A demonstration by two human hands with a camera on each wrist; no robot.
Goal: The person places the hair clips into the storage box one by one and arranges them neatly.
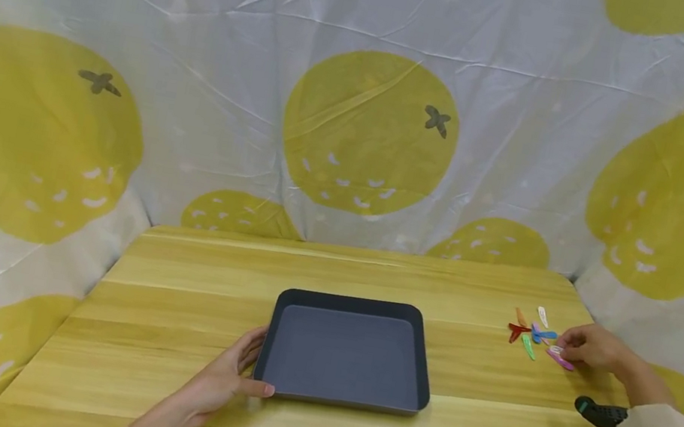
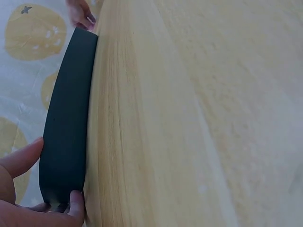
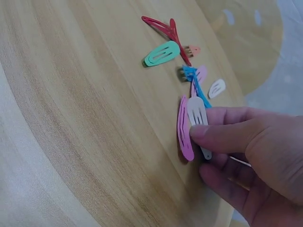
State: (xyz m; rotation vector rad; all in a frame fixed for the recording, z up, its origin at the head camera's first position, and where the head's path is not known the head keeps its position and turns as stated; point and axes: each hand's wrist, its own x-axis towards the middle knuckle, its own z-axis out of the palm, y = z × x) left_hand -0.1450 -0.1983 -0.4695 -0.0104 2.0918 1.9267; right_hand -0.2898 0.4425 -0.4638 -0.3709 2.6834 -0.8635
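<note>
Step in hand: apparently taking a hair clip from the loose cluster while the tray [image 1: 351,356] is steadied
Right grip [image 3: 270,161]: thumb and fingers pinching a slotted white clip [image 3: 197,109] toward the right end of the counter [image 1: 161,304]; whether it is off the surface is hard to tell
Left grip [image 1: 224,374]: curled round the tray's near left corner, thumb against the front wall, fingers along the left wall
Next move: seems to call for a light pinch and a clean lift, so the pink clip [image 3: 186,142] just beside it is not dragged along
Tray: mid-counter, rectangular, rounded corners, shallow walls, smooth matte dark grey, nothing in it
Clips: slim teardrops with cut-out slots and a smooth coloured finish; green [image 3: 154,57], red [image 3: 173,34], blue [image 3: 201,87] and a second white one [image 3: 218,87] nearby
Counter: pale yellow wood grain, banded lengthwise
Backdrop [image 1: 216,107]: creased, slightly shiny cloth, lemon print
</note>
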